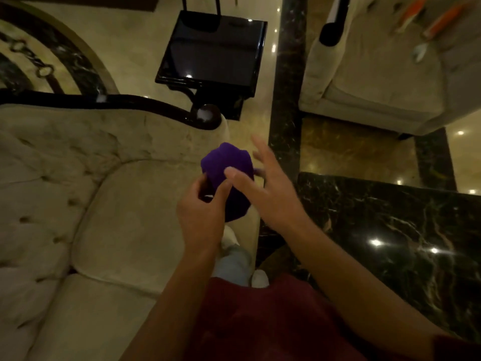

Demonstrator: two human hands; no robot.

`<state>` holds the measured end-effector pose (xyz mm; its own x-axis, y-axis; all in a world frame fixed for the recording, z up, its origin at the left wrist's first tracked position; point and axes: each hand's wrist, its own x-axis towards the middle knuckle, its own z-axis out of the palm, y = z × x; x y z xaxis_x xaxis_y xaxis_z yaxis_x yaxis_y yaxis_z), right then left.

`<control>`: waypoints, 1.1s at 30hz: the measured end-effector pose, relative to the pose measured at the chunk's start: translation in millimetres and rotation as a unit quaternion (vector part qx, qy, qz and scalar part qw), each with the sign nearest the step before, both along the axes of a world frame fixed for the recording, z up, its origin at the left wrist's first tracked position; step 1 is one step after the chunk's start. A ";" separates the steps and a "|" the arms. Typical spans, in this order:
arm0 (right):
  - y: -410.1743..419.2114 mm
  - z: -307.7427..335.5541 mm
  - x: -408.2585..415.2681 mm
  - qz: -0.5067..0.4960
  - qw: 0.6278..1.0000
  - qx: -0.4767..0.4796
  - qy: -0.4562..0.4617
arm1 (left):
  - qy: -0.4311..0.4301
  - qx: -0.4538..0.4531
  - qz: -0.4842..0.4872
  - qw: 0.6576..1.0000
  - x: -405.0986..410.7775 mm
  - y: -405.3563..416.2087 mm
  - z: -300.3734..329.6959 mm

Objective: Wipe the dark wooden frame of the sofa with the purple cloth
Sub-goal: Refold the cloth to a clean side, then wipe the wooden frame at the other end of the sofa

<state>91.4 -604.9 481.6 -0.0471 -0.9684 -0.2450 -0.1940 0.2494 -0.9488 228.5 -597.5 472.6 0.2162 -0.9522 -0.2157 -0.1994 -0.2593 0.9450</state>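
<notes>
A bunched purple cloth (226, 170) hangs in the air above the sofa's front right corner. My left hand (201, 214) pinches its lower edge between thumb and fingers. My right hand (268, 188) is beside it with fingers spread, the thumb pressing on the cloth's front. The sofa's dark wooden frame (135, 105) curves along the top of the armrest and ends in a round scroll (207, 116), a short way beyond the cloth. The cream tufted sofa (86, 194) fills the left side.
A glossy black side table (216, 50) stands just past the armrest scroll. A dark marble table (390, 230) is at the right, close to my right arm. A second beige sofa (377, 74) sits at the upper right. Polished marble floor (351, 152) lies between.
</notes>
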 end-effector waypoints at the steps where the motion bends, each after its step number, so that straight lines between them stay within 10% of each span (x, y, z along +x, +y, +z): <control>1: -13.6 -5.3 10.5 0.007 1.000 0.001 0.001 | -0.018 -0.008 0.011 1.000 -1.4 -13.9 -3.4; 14: -250.9 -54.9 10.1 -0.035 0.997 0.048 0.052 | 0.109 0.064 -0.130 0.983 22.8 -214.8 -43.3; 23: -412.2 -154.3 2.5 0.156 0.963 0.029 0.217 | 0.023 0.162 0.182 0.969 49.6 -316.6 -136.2; 33: -470.4 -287.7 42.6 0.310 0.870 -0.130 0.362 | -0.065 0.216 0.310 0.923 79.5 -402.3 -281.5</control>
<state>134.0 -1075.2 193.9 0.4532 -0.8808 -0.1373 -0.7842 -0.3207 -0.5312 308.0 -999.9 191.1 0.7427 -0.4674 -0.4795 0.0092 -0.7089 0.7053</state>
